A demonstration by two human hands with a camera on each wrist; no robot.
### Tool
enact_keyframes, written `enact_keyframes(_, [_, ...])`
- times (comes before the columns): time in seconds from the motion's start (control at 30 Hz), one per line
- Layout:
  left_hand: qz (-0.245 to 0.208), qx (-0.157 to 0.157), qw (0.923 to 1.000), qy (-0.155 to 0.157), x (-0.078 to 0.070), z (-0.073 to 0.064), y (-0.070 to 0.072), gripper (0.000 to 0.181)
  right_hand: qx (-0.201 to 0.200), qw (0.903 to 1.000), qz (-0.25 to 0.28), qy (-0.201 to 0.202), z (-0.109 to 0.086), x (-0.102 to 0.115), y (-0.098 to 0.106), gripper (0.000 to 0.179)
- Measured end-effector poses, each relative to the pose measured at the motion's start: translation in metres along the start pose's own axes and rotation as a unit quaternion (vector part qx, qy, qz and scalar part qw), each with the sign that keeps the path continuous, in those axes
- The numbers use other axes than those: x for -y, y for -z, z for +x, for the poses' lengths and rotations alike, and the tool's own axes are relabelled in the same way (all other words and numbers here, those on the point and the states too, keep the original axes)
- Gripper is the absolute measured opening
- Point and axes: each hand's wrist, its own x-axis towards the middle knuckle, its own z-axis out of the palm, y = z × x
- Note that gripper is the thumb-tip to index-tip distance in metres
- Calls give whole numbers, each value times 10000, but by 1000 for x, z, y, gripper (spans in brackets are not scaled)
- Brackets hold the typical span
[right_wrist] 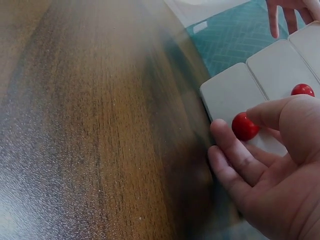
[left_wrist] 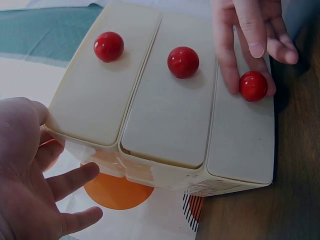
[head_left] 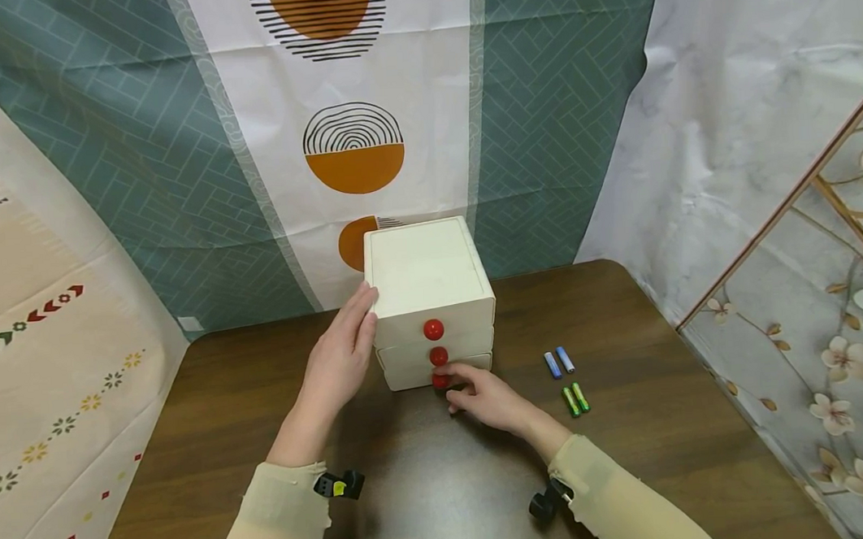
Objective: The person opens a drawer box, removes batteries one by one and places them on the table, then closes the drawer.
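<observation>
A cream three-drawer box (head_left: 431, 265) stands at the back of the table, with one round red knob on each drawer front. My left hand (head_left: 339, 356) rests against the box's left side near the top; its fingers are spread in the left wrist view. At the lowest drawer (left_wrist: 240, 145), my right hand (head_left: 485, 397) has fingers on either side of the bottom red knob (left_wrist: 253, 86). The right thumb (right_wrist: 272, 114) lies over that knob in the right wrist view. Above it are the middle knob (head_left: 438, 355) and the top knob (head_left: 433, 329). All drawers look closed.
To the right of the box lie two blue batteries (head_left: 552, 366) and two green batteries (head_left: 571, 402) on the brown wooden table (head_left: 652, 421). A patterned curtain (head_left: 541, 133) hangs behind the table's back edge. Each wrist wears a small black camera.
</observation>
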Motion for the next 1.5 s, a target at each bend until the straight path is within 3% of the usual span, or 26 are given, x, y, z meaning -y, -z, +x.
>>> enact_keyframes(0.37, [-7, -63, 10000, -64, -1, 0, -2, 51, -50, 9995, 244, 169, -6, -3, 1, 38])
enact_keyframes(1.5, [-2, -48, 10000, -44, -1, 0, 0, 51, 368, 9988, 319, 27, -32, 5, -5, 40])
